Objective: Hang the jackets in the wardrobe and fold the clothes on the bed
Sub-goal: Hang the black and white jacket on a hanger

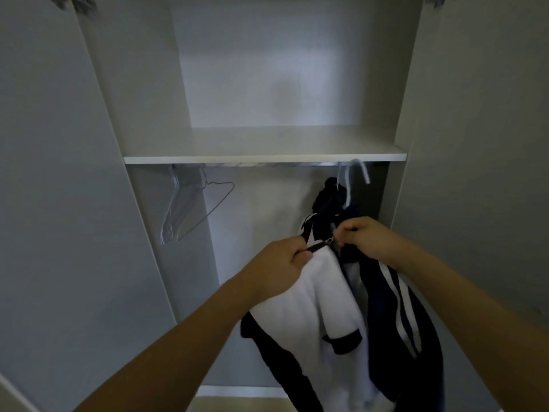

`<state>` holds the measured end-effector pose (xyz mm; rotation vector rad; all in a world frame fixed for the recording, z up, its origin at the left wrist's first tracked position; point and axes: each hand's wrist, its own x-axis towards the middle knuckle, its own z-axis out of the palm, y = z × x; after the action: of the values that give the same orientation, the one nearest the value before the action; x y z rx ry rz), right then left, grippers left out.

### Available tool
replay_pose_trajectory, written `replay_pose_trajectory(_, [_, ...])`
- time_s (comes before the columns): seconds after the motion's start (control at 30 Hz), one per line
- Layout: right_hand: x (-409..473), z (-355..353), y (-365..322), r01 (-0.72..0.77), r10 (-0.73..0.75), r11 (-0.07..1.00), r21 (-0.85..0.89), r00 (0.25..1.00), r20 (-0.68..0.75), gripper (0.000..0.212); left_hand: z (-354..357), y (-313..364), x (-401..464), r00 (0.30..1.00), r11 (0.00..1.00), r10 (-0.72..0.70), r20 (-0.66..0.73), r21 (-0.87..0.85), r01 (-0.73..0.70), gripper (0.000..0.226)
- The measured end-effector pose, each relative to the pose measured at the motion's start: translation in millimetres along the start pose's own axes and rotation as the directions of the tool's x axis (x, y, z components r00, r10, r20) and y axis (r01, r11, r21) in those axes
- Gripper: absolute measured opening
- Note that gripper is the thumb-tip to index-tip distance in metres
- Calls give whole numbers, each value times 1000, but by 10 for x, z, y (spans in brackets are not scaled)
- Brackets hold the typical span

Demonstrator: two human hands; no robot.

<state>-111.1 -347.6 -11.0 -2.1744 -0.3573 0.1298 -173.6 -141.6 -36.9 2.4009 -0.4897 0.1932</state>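
Both forearms reach in; left hand grips the jacket collar, right hand pinches the zipper pull. Jacket's hanger hook sits just under the rail, upper right, right hand nearer.

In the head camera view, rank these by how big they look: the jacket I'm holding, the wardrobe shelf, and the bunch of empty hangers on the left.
1. Shelf, spanning the wardrobe's width.
2. Jacket, though being nearer the camera enlarges it, so its rank against the shelf is unsure.
3. Empty hangers, clearly smallest.
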Motion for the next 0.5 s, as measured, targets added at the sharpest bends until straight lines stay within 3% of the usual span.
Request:
replay_pose_trajectory(0.1, [22, -219, 234, -82, 91, 995, 61, 983, -160, 25, -341, -89, -156, 985, 994, -48, 167, 105, 31, 31])
replay_pose_trajectory(0.17, [4, -301, 287, -64, 75, 996, 64, 980, -184, 28, -585, -174, -246, 914, 956, -206, 349, 270, 113, 31])
replay_pose_trajectory(0.23, [19, -276, 184, 3, 2, 1000, 31, 989, -145, 33, -618, -215, -231, 836, 891, -361, 413, 418, 177, 19])
replay_pose_trajectory(0.3, [46, -199, -24, 74, -70, 997, 35, 992, -102, 33, -441, -164, -109, 863, 923, -348, 366, 293, 248, 15])
replay_pose_trajectory(0.4, [58, -91, -259, 145, -145, 989, 15, 989, -23, 30, -56, 4, 112, 941, 949, -230, 248, -156, 273, 27])
replay_pose_trajectory(0.5, [57, -86, -319, 231, -230, 971, -55, 973, 21, 29, 163, 99, 273, 977, 944, -176, 123, -262, 203, 34])
